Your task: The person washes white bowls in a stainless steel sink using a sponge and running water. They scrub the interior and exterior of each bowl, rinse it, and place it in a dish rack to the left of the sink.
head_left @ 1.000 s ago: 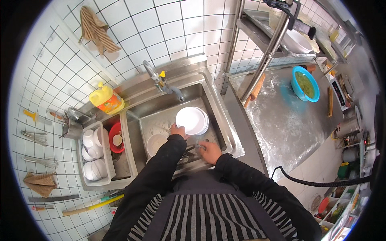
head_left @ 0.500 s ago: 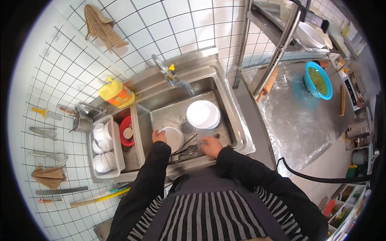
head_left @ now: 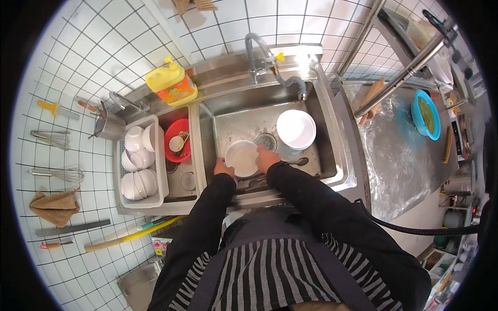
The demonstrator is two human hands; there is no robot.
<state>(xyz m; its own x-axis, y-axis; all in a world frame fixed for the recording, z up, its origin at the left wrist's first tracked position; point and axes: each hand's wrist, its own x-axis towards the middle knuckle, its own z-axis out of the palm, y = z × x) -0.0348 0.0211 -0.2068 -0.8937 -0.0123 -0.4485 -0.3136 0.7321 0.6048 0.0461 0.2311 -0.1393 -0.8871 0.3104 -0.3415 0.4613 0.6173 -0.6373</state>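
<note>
A round white dish, a plate or shallow bowl, is between my hands over the near left part of the large sink basin. My left hand closes on its left edge; my right hand grips the right edge. Below the dish, near the front wall, lie dark utensils, partly hidden by my right arm. A spoon rests just right of my right hand. Farther right in the basin is a stack of white bowls. The drain shows beyond my right hand.
A grey faucet arches over the basin's back edge. Left are a red bowl, a rack of white bowls and a yellow detergent jug. A floury metal table with a blue basin stands right.
My right hand has left the utensils and taken the dish's right edge. My left hand stays on its left edge. The view has shifted, so the sink appears higher and farther right.
</note>
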